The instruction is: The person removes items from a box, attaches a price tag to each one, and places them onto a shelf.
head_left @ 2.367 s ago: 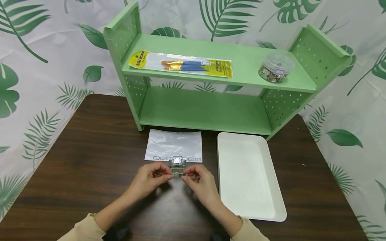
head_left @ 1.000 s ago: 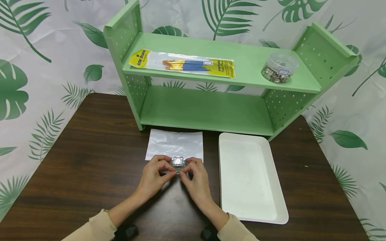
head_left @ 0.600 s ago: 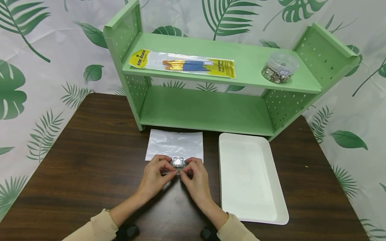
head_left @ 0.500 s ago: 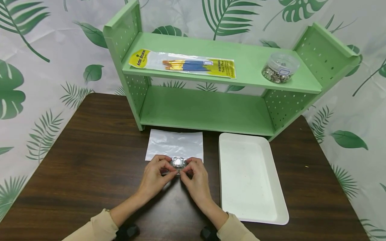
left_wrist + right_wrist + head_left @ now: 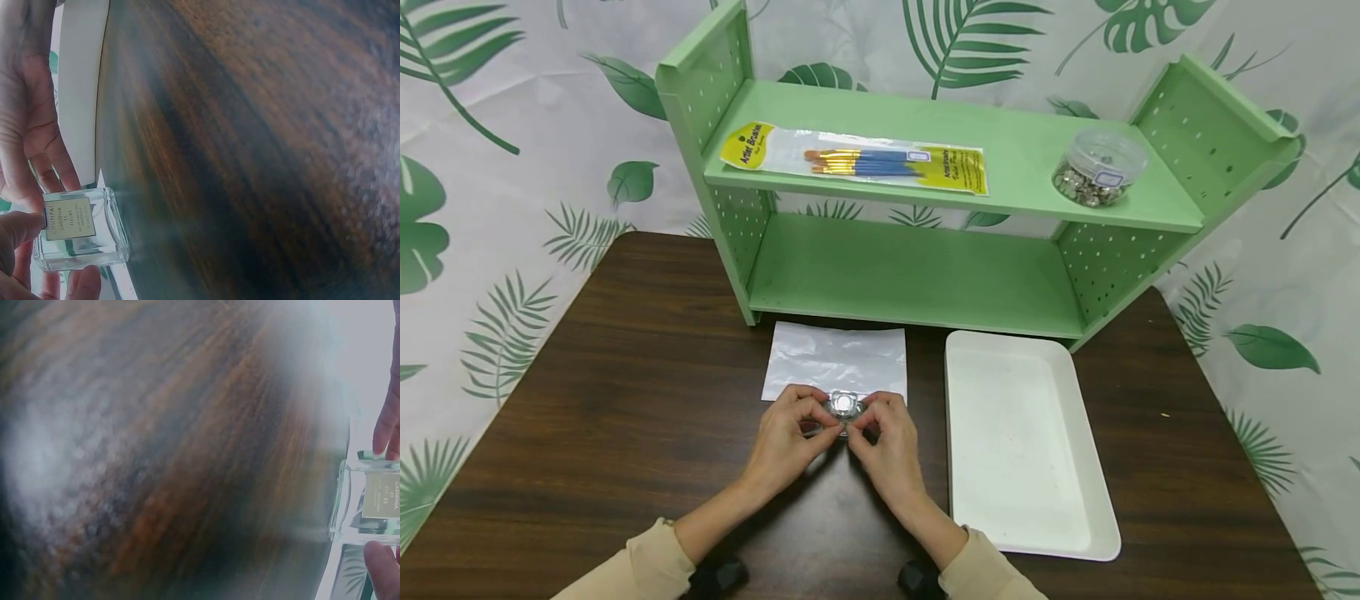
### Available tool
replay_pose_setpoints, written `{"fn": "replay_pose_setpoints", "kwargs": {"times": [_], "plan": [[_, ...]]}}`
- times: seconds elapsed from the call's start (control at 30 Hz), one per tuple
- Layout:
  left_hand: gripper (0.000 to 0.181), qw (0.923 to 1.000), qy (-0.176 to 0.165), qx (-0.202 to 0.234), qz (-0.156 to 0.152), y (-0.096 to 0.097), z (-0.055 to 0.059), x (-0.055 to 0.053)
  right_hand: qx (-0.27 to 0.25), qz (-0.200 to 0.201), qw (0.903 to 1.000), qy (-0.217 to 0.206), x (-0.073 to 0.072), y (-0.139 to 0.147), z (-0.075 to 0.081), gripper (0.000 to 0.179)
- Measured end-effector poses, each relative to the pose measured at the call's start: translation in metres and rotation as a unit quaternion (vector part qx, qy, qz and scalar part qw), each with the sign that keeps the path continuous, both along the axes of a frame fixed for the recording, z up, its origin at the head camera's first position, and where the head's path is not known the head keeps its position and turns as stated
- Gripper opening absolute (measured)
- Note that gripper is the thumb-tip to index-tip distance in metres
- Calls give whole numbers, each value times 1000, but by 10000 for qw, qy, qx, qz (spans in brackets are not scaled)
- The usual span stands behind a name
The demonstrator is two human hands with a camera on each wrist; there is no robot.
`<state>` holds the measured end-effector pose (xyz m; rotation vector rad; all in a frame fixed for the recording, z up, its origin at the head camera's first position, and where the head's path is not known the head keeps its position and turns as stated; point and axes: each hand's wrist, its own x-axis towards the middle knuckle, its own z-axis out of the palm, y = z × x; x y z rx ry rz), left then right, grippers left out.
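Note:
A clear glass perfume bottle (image 5: 844,405) with a pale printed label on its front stands at the near edge of the white sheet (image 5: 835,358). My left hand (image 5: 786,437) grips the bottle's left side, fingers along the glass and thumb on the front. From the right side my right hand (image 5: 887,454) grips it the same way. The two thumb tips nearly meet on the bottle's front in the head view. In the left wrist view, a small blue-edged sticker (image 5: 45,217) shows beside the thumb at the printed label's edge. Thumbs and fingers hide much of the glass.
A white tray (image 5: 1022,450) lies to the right on the dark wood table (image 5: 625,400). Behind stands a green two-tier shelf (image 5: 917,267), bearing a brush pack (image 5: 857,160) and a clear jar (image 5: 1097,167) of small metal pieces.
Compared with the earliest frame, both hands have closed in around the bottle, and their thumbs have come together over its front. Over the last second they stay almost still.

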<state>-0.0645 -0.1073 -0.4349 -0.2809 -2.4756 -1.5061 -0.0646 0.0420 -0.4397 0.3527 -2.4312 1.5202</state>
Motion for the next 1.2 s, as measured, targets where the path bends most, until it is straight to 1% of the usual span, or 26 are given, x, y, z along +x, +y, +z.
{"fn": "replay_pose_setpoints", "kwargs": {"times": [0.37,0.6,0.87,0.93,1.03,1.13,1.2], "plan": [[20,10000,-45,-1,-1,1,2,-1,322,-99,9993,178,-2,1,2,24],[20,10000,-58,-29,25,1,3,-2,139,-10,9999,54,-3,2,1,26],[19,9999,-102,-36,15,1,4,-2,46,6,9995,307,-6,4,0,27],[20,9999,-99,-56,11,0,3,-2,-39,8,9997,244,-7,5,-1,28],[20,9999,-78,-126,-4,0,3,-2,-272,79,9996,-28,-7,6,0,28],[20,9998,-100,-176,-33,0,3,-2,-332,123,9991,-248,-6,7,1,30],[21,9997,-126,-187,-54,0,3,-2,-252,128,9992,-295,-6,7,2,31]]}}
